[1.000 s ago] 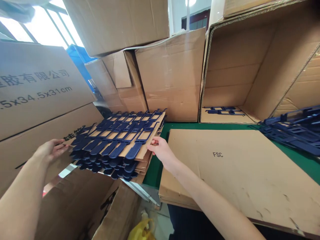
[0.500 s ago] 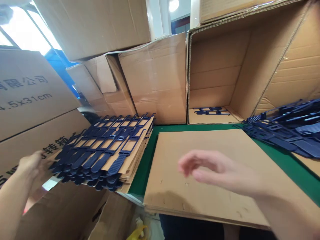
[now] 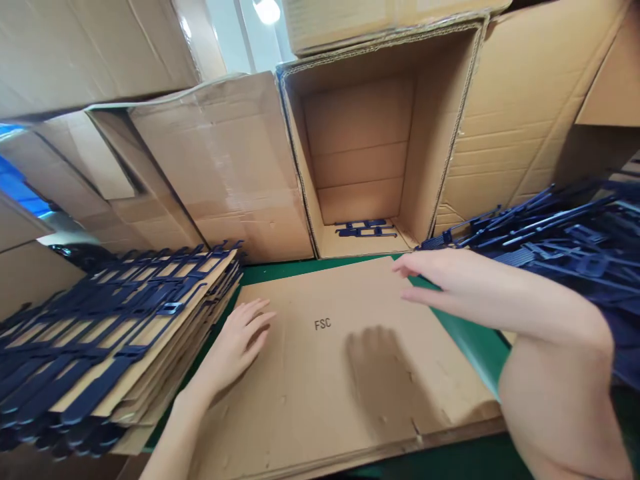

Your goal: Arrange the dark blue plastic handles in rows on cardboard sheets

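A stack of flat cardboard sheets (image 3: 320, 373), its top one printed "FSC", lies in front of me on the green table. My left hand (image 3: 245, 337) rests at the left part of the top sheet, fingers apart and holding nothing. Near the sheet's far right corner is my right hand (image 3: 425, 275), thumb and fingers apart with nothing between them. To the left stands a pile of cardboard sheets carrying rows of dark blue plastic hooks (image 3: 125, 340). A heap of loose dark blue hooks (image 3: 565, 240) lies at the right.
An open cardboard box (image 3: 360, 150) lies on its side at the back, with a few blue hooks (image 3: 365, 229) inside. Closed boxes (image 3: 225, 173) stand beside it. Green table surface (image 3: 467, 347) shows along the sheets' right edge.
The view has turned right. My left hand has come from the far left onto the cardboard. My right hand has moved to the far right corner. The top sheet now shows "FSC".
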Action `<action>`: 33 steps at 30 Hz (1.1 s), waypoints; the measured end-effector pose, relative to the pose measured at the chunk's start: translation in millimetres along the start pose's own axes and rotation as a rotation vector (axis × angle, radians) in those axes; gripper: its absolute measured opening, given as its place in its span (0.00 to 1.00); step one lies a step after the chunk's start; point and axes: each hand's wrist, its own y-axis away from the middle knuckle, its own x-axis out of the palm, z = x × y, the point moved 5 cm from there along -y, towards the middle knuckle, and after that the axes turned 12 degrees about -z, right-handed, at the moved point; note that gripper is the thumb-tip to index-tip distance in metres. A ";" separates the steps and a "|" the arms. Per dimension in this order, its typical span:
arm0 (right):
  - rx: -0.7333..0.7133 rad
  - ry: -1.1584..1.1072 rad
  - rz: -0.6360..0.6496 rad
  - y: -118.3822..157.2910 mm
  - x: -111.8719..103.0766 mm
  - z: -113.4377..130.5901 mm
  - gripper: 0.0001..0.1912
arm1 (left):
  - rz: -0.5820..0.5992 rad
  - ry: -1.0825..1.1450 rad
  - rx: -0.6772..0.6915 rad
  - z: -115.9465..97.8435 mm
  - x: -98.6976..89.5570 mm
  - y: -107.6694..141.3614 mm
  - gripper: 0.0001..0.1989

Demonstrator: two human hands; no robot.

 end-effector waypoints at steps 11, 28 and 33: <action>0.204 -0.582 0.179 -14.6 -5.5 -89.0 0.18 | 0.183 0.203 -0.556 120.9 69.7 -3.6 0.37; 0.599 0.045 0.072 -46.4 88.4 -253.4 0.27 | 0.212 0.164 -0.468 74.5 93.4 -19.9 0.31; 0.584 0.080 -0.017 -40.1 88.8 -257.5 0.22 | 0.160 0.136 -0.453 68.5 88.8 -21.7 0.31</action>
